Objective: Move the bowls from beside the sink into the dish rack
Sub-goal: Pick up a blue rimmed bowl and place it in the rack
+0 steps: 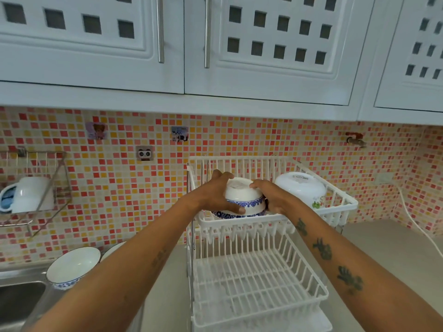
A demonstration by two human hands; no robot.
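A white two-tier dish rack stands on the counter right of centre. In its upper tier sits an upside-down white bowl with a blue pattern, stacked on another like it. My left hand grips its left side and my right hand its right side. A larger white bowl with a small green print lies upside down to its right in the same tier. Beside the sink at lower left stands an upright blue-rimmed bowl, and the rim of another bowl shows behind my left forearm.
The rack's lower tier holds nothing. A wire wall shelf at left holds a white mug. White cabinets hang low overhead. A tap sticks out of the tiled wall at right, and a white cable runs down there.
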